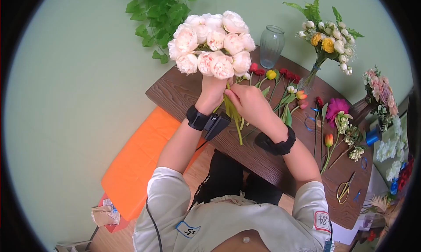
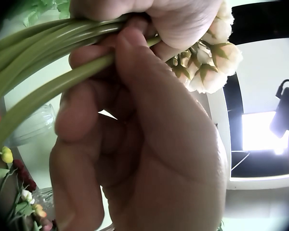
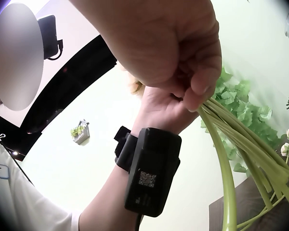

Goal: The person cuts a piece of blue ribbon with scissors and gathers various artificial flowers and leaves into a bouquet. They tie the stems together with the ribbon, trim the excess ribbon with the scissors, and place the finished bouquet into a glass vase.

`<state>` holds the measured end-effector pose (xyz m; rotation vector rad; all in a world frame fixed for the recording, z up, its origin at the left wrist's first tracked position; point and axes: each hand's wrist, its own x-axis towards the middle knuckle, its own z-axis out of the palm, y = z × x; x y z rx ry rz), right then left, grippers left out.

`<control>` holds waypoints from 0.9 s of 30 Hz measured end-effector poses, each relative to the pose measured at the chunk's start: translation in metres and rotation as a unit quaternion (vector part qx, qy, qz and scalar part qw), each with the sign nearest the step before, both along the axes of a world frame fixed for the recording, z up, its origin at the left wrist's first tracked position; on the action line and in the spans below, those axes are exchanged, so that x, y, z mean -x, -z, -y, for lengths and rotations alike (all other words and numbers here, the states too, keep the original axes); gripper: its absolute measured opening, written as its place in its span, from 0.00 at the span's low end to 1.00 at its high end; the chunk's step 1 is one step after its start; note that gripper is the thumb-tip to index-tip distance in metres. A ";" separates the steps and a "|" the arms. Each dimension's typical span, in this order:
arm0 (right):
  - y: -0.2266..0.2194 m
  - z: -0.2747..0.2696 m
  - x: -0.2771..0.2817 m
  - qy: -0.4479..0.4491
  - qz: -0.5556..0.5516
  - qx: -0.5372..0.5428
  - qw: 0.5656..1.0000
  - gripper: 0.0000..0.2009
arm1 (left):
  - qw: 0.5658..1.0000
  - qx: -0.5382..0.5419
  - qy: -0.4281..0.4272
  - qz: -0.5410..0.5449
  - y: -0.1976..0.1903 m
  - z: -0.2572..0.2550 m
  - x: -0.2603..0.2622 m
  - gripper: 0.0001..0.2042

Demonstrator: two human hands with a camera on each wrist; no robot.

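Note:
Just beneath the heads of a bunch of pale pink peonies, my left hand grips the gathered green stems. My right hand is close beside it, at the upper part of the stems. In the left wrist view, the right thumb and fingers pinch one thicker stem that runs apart from the others. The left hand's fingers are largely hidden behind the right hand in the right wrist view. Below both hands the stem ends fan out over the dark wooden table.
Tulips, a magenta flower and other loose stems lie across the table. A glass vase and a vase of white and yellow flowers stand behind. Scissors and a blue ribbon spool are at the right.

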<state>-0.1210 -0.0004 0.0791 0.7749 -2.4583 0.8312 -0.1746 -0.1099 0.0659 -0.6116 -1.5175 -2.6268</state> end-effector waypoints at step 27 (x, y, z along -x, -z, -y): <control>0.017 -0.003 0.008 0.007 0.011 0.088 0.996 0.25 | 0.899 0.312 -0.170 -0.255 0.027 0.022 -0.003 0.07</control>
